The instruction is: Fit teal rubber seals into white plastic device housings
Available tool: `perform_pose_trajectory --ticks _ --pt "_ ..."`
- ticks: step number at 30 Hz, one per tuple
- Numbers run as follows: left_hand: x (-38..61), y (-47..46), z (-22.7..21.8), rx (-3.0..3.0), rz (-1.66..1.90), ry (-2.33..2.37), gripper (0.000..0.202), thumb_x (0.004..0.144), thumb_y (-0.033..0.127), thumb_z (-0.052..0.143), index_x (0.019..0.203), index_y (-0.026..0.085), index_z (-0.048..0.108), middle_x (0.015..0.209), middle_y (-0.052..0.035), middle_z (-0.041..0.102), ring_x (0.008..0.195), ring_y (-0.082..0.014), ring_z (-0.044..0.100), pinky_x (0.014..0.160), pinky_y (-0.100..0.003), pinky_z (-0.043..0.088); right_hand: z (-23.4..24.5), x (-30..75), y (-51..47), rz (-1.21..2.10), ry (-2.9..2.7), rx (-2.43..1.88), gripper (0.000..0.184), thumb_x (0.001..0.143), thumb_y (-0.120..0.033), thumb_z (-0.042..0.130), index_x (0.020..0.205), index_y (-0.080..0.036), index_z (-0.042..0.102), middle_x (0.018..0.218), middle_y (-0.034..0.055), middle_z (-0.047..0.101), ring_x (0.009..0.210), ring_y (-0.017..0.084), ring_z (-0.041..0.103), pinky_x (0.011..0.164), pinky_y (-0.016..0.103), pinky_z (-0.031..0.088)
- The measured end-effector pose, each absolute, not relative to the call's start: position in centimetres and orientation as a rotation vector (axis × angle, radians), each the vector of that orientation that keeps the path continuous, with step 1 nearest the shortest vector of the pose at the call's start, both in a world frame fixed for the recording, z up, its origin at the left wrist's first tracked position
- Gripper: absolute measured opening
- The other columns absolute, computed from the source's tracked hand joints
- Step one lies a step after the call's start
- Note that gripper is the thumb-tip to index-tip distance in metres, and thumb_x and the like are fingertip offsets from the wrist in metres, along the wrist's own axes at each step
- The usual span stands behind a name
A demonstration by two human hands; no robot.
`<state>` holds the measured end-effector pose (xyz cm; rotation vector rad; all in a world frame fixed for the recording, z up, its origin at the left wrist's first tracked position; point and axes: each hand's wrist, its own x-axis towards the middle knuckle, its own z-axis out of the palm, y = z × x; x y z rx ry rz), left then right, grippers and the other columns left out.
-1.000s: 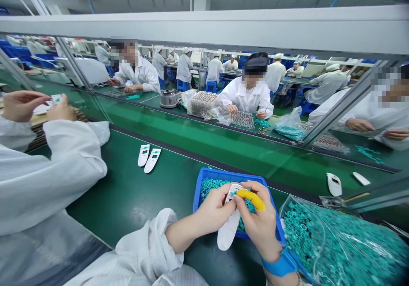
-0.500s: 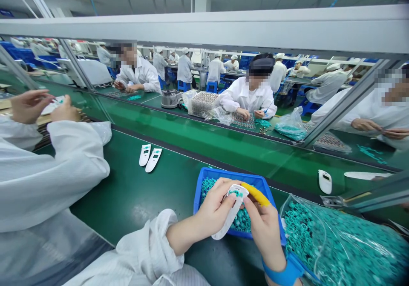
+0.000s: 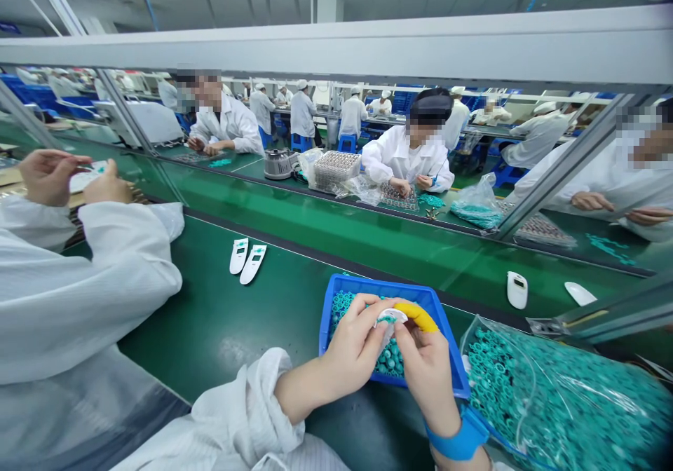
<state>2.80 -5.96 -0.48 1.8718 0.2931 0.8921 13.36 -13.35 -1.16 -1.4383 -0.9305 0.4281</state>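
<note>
A white plastic housing (image 3: 392,315) with a teal piece at its end is held between both hands above a blue bin. My left hand (image 3: 357,341) is closed round its side, thumb near the teal piece. My right hand (image 3: 428,359), with a yellow cover on one finger and a blue wrist band, pinches the near end. Fingers hide most of the housing. Beneath them the blue bin (image 3: 327,331) holds many small teal rings and buttons (image 3: 389,360).
To the right lies a clear bag of teal parts (image 3: 589,387). Two white housings (image 3: 247,261) rest on the green table (image 3: 221,331). Another white housing (image 3: 517,290) lies on the green belt (image 3: 294,226). At left, a co-worker's hands (image 3: 78,180) hold a similar piece.
The housing in my hands has tipped, so its long body no longer shows. My right hand shifted slightly left. The white pieces on the belt moved left.
</note>
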Motion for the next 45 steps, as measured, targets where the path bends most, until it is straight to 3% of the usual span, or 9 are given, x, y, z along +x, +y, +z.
perform_pose_trajectory --ticks 7,9,12,18,22,25,33,38,45 --pt "-0.6 1.4 -2.1 1.973 0.927 0.836 0.037 0.089 0.033 0.045 0.122 0.020 0.057 0.112 -0.0084 0.056 0.091 -0.0189 0.058 0.079 -0.028 0.048 -1.8 16.3 -16.6 0.192 -0.999 -1.702 0.035 0.089 -0.035 0.050 0.122 -0.024 0.053 0.124 0.0091 0.060 0.107 0.022 0.059 0.092 0.038 0.047" --pt "-2.1 5.8 -4.0 2.011 0.845 1.058 0.043 0.088 0.035 0.042 0.126 0.018 0.051 0.122 -0.0093 0.052 0.088 -0.0179 0.060 0.077 -0.028 0.050 -3.3 19.1 -18.7 0.069 -0.898 -1.862 0.036 0.092 -0.038 0.043 0.122 -0.021 0.051 0.123 0.0110 0.061 0.109 0.021 0.059 0.091 0.037 0.048" --pt "-4.0 11.2 -7.4 2.045 0.704 1.213 0.046 0.084 0.033 0.045 0.122 0.009 0.053 0.111 -0.0134 0.055 0.075 -0.0194 0.061 0.069 -0.032 0.050 -6.4 23.8 -21.6 -0.010 -0.787 -2.062 0.041 0.090 -0.040 0.038 0.116 -0.012 0.053 0.112 0.0177 0.065 0.103 0.027 0.062 0.088 0.045 0.049" --pt "-5.3 15.1 -10.9 2.233 0.552 1.431 0.047 0.081 0.031 0.045 0.118 0.004 0.056 0.109 -0.0193 0.056 0.095 -0.0309 0.057 0.083 -0.042 0.046 -11.0 28.2 -23.0 -0.129 -0.814 -2.403 0.054 0.076 -0.042 0.054 0.110 -0.001 0.058 0.124 0.0296 0.052 0.124 0.041 0.042 0.100 0.056 0.034" --pt "-5.3 15.1 -10.7 2.348 0.566 1.475 0.048 0.084 0.035 0.040 0.120 0.008 0.056 0.119 -0.0214 0.052 0.104 -0.0366 0.053 0.084 -0.049 0.045 -11.6 28.4 -22.5 -0.175 -0.913 -2.550 0.036 0.080 -0.036 0.049 0.098 -0.009 0.066 0.128 0.0238 0.052 0.118 0.040 0.046 0.097 0.056 0.034" --pt "-5.2 14.3 -10.0 2.443 0.659 1.394 0.046 0.084 0.036 0.040 0.117 0.009 0.058 0.122 -0.0213 0.049 0.118 -0.0388 0.043 0.094 -0.052 0.039 -11.4 28.8 -22.5 -0.193 -0.974 -2.607 0.035 0.084 -0.032 0.044 0.094 -0.009 0.067 0.115 0.0225 0.058 0.101 0.034 0.057 0.089 0.047 0.042" --pt "-3.0 8.0 -5.6 2.520 0.871 0.940 0.037 0.088 0.038 0.043 0.112 0.016 0.060 0.120 -0.0122 0.055 0.114 -0.0250 0.051 0.098 -0.040 0.044 -8.7 29.8 -23.0 -0.265 -1.039 -2.550 0.043 0.084 -0.041 0.039 0.083 -0.009 0.067 0.078 0.0158 0.062 0.068 0.028 0.062 0.066 0.039 0.048" --pt "1.2 1.9 -2.4 2.240 0.916 0.440 0.027 0.089 0.028 0.046 0.106 0.015 0.063 0.106 -0.0109 0.064 0.100 -0.0202 0.060 0.083 -0.033 0.051 -4.8 27.3 -21.6 -0.306 -1.093 -2.361 0.052 0.087 -0.050 0.037 0.099 -0.009 0.066 0.084 0.0139 0.067 0.076 0.027 0.065 0.069 0.038 0.050" --pt "6.7 -5.1 0.8 1.638 0.469 0.245 0.030 0.081 0.033 0.056 0.102 0.013 0.063 0.088 -0.0082 0.068 0.073 -0.0151 0.065 0.061 -0.024 0.050 1.2 19.6 -18.1 -0.253 -1.377 -1.939 0.024 0.088 -0.040 0.052 0.097 -0.021 0.064 0.089 0.0045 0.070 0.078 0.018 0.067 0.069 0.027 0.052"
